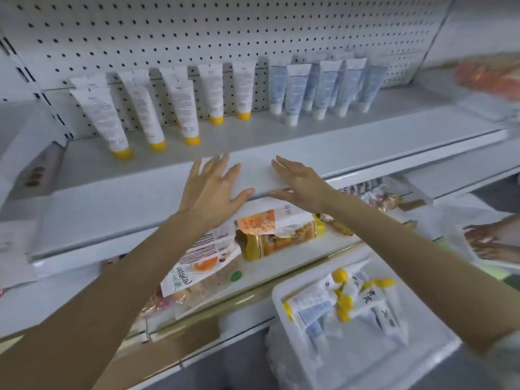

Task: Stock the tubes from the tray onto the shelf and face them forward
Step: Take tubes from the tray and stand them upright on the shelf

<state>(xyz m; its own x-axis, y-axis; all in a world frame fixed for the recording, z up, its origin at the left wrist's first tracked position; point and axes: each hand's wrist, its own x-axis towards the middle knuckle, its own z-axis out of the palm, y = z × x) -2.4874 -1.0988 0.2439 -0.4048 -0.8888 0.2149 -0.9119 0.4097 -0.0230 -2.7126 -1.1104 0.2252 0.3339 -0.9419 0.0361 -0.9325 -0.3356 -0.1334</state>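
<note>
Several tubes (346,302), some yellow-capped and some pale blue, are seen lying in a loose heap in a white tray (281,313) at the lower right, nearest the camera. Just beyond the tray, a lower shelf (295,257) is filled with bread packs (275,232), laid flat and overlapping.

Above these, both hands are held out over the front lip of the upper shelf (365,153). The left hand (213,190) is spread wide, palm down, with the fingers straight and nothing held; its thumb lies along the shelf edge. The right hand (301,184) is likewise flat and empty, its fingers together and pointed toward the left hand. Whether the palms press on the shelf cannot be told.

Farther back on the same shelf, at least five white tubes with yellow caps (180,105) are stood cap down on the left and leaned against the pegboard (197,29). To their right, a closer-packed group of blue tubes with white caps (295,91) is stood the same way. At the right edge, another person's hands (489,240) are partly seen.
</note>
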